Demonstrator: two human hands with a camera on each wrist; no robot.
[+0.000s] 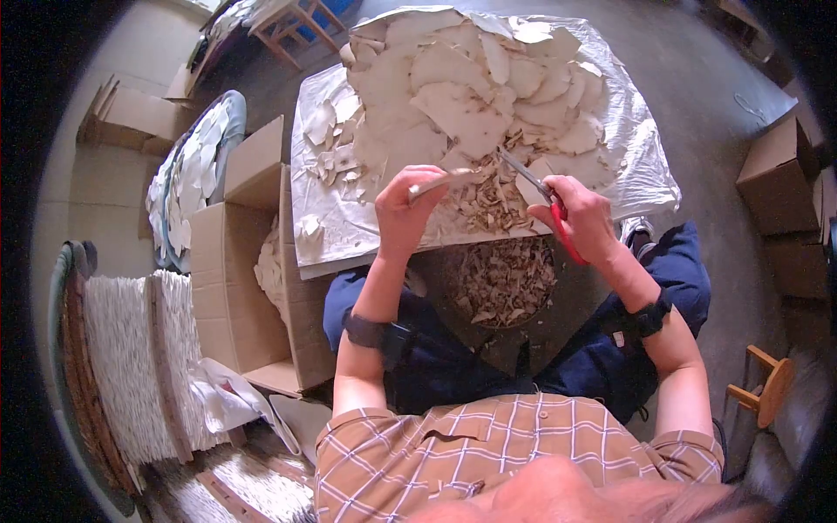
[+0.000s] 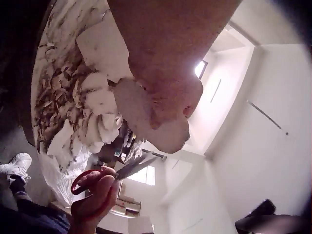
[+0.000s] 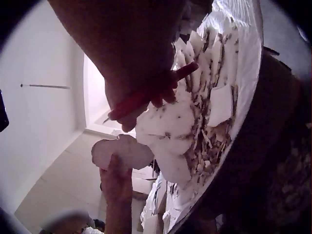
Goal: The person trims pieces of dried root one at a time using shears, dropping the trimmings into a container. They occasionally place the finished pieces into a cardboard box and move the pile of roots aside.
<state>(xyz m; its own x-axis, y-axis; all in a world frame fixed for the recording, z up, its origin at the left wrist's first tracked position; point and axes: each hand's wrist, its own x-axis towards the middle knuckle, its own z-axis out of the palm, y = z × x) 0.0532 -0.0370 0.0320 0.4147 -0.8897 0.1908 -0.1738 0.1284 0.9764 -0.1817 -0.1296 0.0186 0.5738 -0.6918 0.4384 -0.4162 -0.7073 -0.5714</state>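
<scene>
In the head view my left hand pinches a thin, pale, flat piece by its edge above the near side of the table. Its rounded, uneven outline shows in the right wrist view, where the piece faces the camera. My right hand grips red-handled scissors, their blades pointing up and left toward the heap. A gap separates the scissors from the held piece in the left wrist view. Below both hands lie many small trimmed scraps on the table.
A big heap of pale flat pieces covers the white-sheeted table. Between the knees stands a round container of scraps. An open cardboard box is at the left, near a tray of pale pieces. A wooden stool stands right.
</scene>
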